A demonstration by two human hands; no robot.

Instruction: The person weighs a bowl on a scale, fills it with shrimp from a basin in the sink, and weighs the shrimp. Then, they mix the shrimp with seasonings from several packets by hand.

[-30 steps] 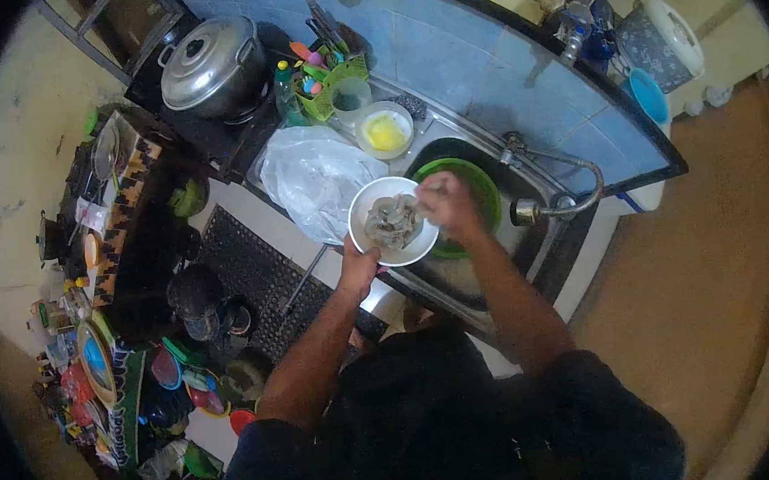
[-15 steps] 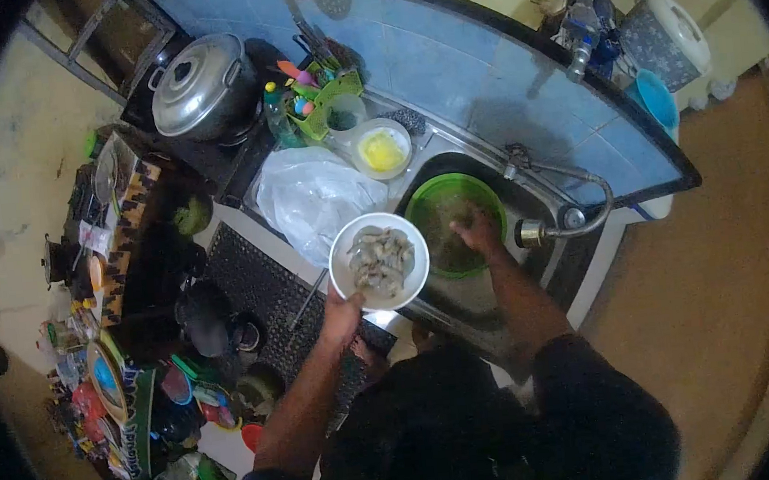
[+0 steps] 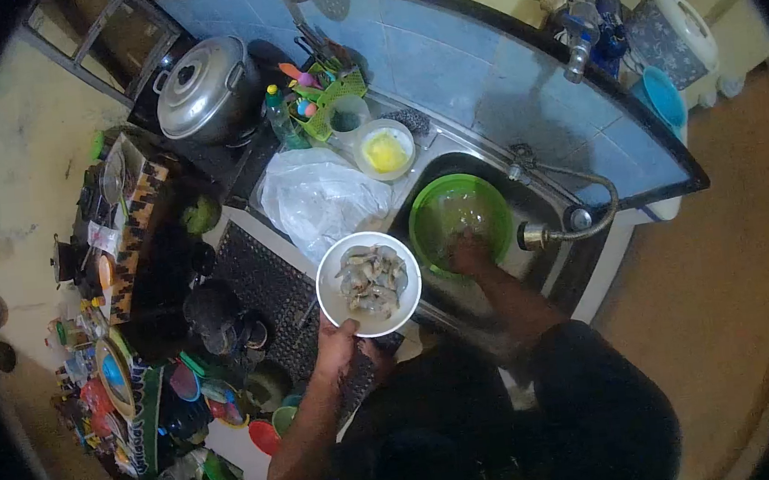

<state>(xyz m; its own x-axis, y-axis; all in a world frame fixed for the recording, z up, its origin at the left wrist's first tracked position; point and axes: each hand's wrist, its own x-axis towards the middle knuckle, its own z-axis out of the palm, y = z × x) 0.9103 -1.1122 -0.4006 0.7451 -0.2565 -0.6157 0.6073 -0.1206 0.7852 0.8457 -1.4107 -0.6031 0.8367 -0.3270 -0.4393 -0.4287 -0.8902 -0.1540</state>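
Note:
My left hand (image 3: 337, 345) grips the near rim of a white bowl (image 3: 323, 291), its thumb over the edge. Greyish peeled shrimp (image 3: 374, 280) lie inside the bowl. A green basin (image 3: 420, 235) of cloudy water stands in the dark sink (image 3: 533, 268). My right hand (image 3: 471, 252) dips into that water near the basin's front side, and its fingers are hidden below the surface. The white bowl is held beside the sink, left of the basin.
Behind the bowl lies a white plastic bag (image 3: 317, 200), with a dish of yellow stuff (image 3: 385, 151) next to it. A faucet (image 3: 535, 234) reaches over the sink's right side. A large lidded pot (image 3: 207, 91) stands at the back left.
My right hand has gone down into the basin's water. My left hand has brought the white bowl slightly left and toward me. The view has shifted a little.

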